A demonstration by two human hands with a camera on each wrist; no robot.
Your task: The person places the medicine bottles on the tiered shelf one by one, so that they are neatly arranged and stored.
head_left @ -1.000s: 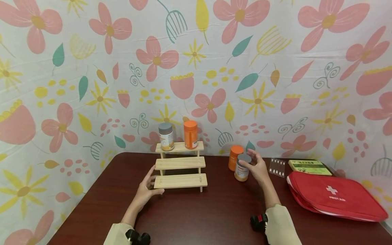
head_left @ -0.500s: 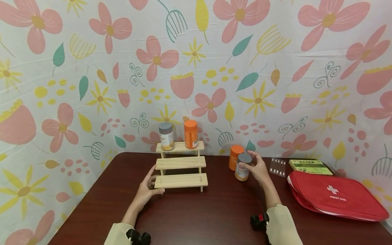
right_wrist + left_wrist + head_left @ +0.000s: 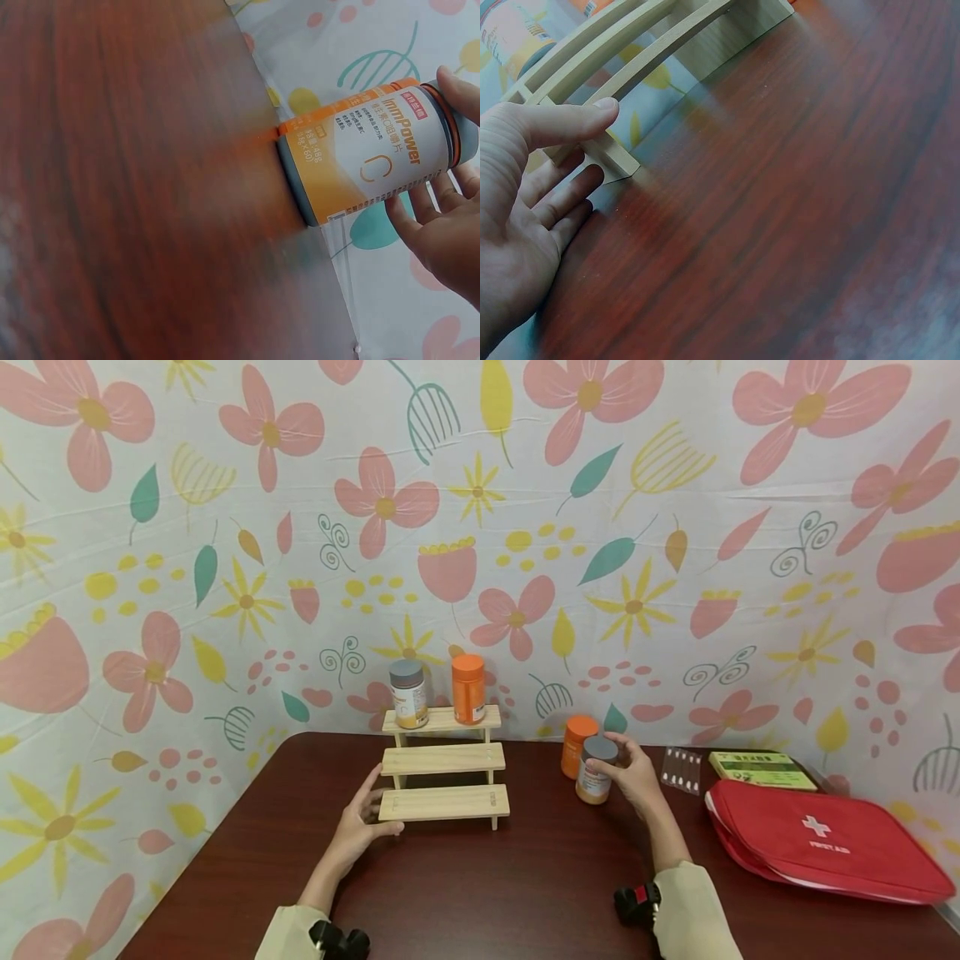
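My right hand [image 3: 636, 777] grips a grey-capped vitamin C bottle [image 3: 593, 783] near its cap, thumb on one side and fingers on the other. In the right wrist view, this bottle [image 3: 367, 157] shows a white and orange label, its base at the table surface. Right behind it stands an orange bottle [image 3: 576, 752], partly hidden. My left hand [image 3: 352, 828] holds the left end of a three-step wooden shelf [image 3: 444, 803]. The left wrist view shows the thumb over the lowest board [image 3: 656, 56] and the fingers by its leg. The top step carries a grey-capped bottle [image 3: 408, 697] and an orange bottle [image 3: 468, 692].
Right of my right hand lie a clear blister pack [image 3: 682, 770], a green and yellow box [image 3: 761, 770] and a red first aid pouch [image 3: 828, 839]. The dark wooden table [image 3: 480, 893] meets a flower-patterned cloth [image 3: 285, 568] at the back.
My right fingers have settled closer around the grey-capped bottle beside the orange one. My left hand and the shelf stay where they were.
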